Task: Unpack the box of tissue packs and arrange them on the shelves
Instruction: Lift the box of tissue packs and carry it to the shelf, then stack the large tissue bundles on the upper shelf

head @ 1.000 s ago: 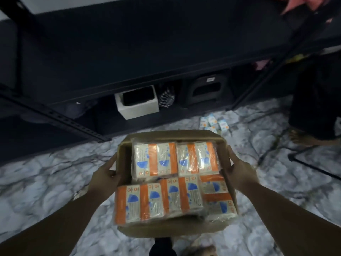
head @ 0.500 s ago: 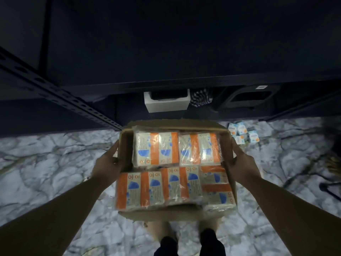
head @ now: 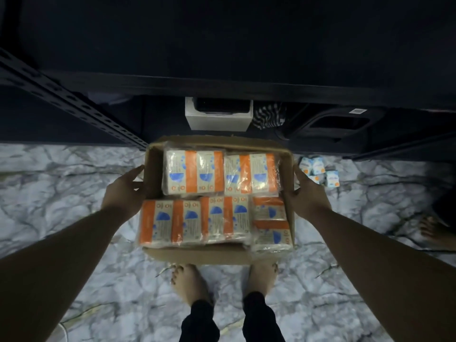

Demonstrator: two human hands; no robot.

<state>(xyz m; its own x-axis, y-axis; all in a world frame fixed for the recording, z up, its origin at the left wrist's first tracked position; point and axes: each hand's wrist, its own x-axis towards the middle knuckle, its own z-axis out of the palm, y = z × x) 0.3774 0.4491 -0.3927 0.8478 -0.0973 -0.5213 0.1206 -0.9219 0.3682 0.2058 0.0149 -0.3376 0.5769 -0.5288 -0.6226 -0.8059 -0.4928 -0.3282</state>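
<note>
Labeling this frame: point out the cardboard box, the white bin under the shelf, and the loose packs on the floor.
cardboard box (head: pixel 197 255): head view, near front wall.
white bin (head: pixel 218 122): head view, front face.
loose packs (head: pixel 318 169): head view, middle of the cluster on the floor.

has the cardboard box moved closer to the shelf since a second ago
Yes. The cardboard box has moved toward the shelf: its far edge now lies just short of the white bin, with less floor between.
</note>
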